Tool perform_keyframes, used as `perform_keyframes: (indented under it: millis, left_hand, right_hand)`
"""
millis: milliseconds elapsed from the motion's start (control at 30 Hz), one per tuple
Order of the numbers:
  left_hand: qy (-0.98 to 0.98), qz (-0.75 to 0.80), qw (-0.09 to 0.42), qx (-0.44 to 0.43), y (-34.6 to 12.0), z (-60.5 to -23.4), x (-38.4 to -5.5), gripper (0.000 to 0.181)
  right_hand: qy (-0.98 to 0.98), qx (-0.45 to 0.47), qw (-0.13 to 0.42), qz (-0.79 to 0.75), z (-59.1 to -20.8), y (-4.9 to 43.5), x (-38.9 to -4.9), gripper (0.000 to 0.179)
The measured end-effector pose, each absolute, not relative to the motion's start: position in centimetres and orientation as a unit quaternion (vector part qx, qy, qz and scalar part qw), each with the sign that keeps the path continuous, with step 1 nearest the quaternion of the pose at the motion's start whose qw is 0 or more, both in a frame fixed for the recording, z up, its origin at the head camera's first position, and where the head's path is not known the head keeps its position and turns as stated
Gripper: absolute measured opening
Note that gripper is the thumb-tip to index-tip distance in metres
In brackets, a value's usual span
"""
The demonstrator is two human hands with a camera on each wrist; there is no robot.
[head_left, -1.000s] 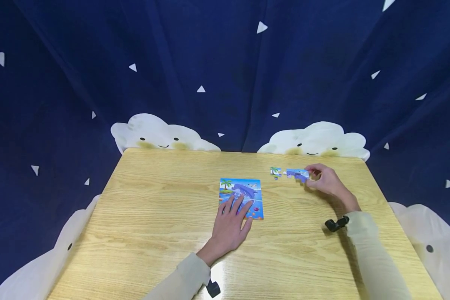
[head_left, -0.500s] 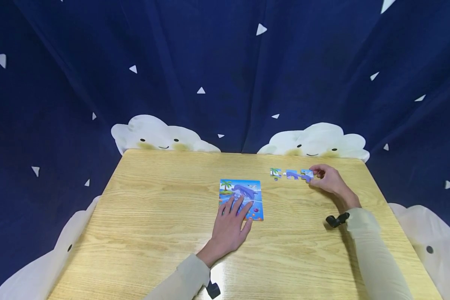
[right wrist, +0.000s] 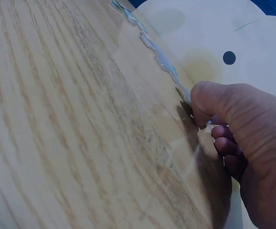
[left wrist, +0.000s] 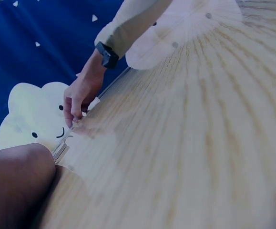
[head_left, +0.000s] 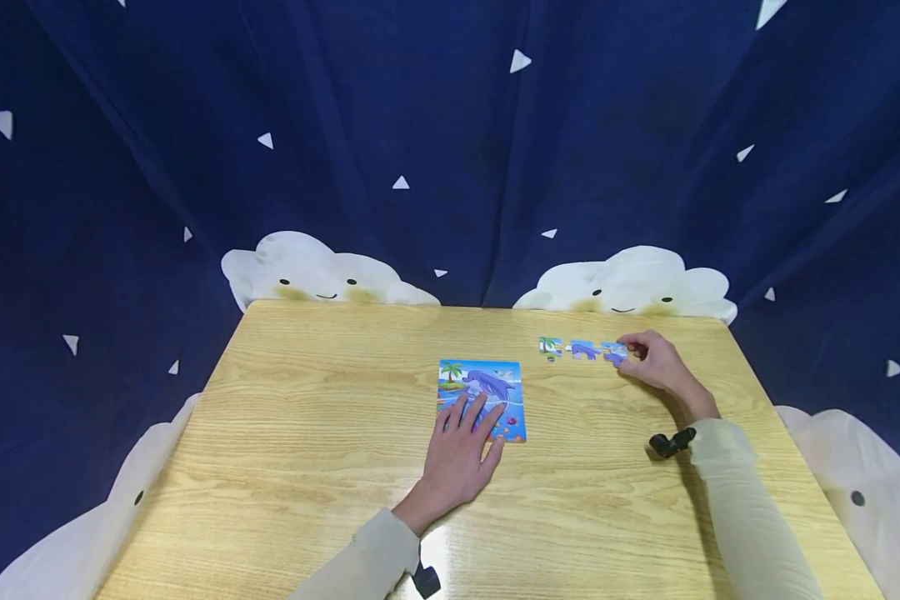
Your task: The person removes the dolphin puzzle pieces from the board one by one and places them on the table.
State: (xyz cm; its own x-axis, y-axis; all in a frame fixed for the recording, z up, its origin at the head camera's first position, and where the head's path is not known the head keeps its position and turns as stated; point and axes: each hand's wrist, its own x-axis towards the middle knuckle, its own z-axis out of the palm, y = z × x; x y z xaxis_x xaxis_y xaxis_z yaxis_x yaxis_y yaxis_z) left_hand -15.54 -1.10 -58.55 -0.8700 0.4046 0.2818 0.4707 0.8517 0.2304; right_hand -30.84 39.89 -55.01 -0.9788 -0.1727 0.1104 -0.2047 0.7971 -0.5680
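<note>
right hand (head_left: 658,364) pinches a puzzle piece (head_left: 613,352); left hand (head_left: 457,458) spreads flat over a dolphin picture (head_left: 507,390). crooked pushing could skew the neighbouring piece (head_left: 583,350).

A cloth-draped nook: wooden table (head_left: 307,400), navy curtain (head_left: 450,108) with smiling clouds (head_left: 318,271).
</note>
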Motion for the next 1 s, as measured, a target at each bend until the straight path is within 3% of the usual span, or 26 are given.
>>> perform_keyframes:
  millis: [400,733,1000]
  left_hand:
    - [-0.959,-0.145,0.104,-0.223,-1.1,-58.6,-15.5,0.053]
    - [-0.959,-0.149,0.097,-0.222,-1.2,-58.5,-15.7,0.052]
    - [-0.957,-0.149,0.101,-0.228,-1.2,-58.5,-15.6,0.052]
  right_hand:
    - [-0.939,0.106,0.069,0.319,-55.5,39.0,-29.2,0.056]
    - [-0.911,0.169,0.145,0.347,-54.3,34.8,-27.2,0.038]
    - [-0.890,0.229,0.141,0.368,-52.9,29.0,-26.5,0.033]
